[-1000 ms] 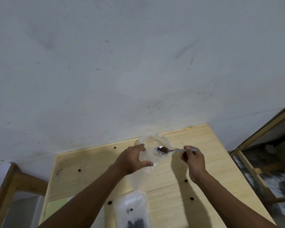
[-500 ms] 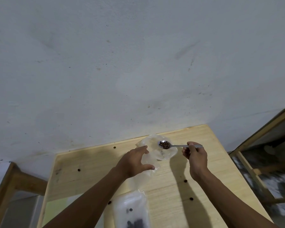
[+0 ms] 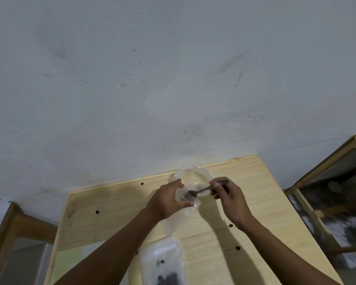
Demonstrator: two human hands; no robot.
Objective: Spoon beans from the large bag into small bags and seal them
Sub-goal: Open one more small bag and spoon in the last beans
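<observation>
My left hand [image 3: 167, 202] grips the side of a clear plastic bag [image 3: 195, 176] that stands on the wooden table [image 3: 115, 206] with its round mouth held open. My right hand [image 3: 228, 194] pinches the handle of a metal spoon [image 3: 197, 192]. The spoon's bowl is tipped down inside the bag's mouth, close to my left fingers, with dark beans in it. A second clear bag [image 3: 162, 262] lies flat at the near edge with dark beans inside; its lower part is cut off by the frame.
A few loose dark beans [image 3: 97, 212] lie scattered on the table, some by my right wrist [image 3: 230, 225]. A grey wall rises right behind the table. A wooden frame [image 3: 308, 204] stands to the right, another wooden piece [image 3: 19, 223] to the left.
The spoon with beans has come down and nearer, from level over the far rim to tipped inside the bag by my left fingers. My left hand has kept its grip.
</observation>
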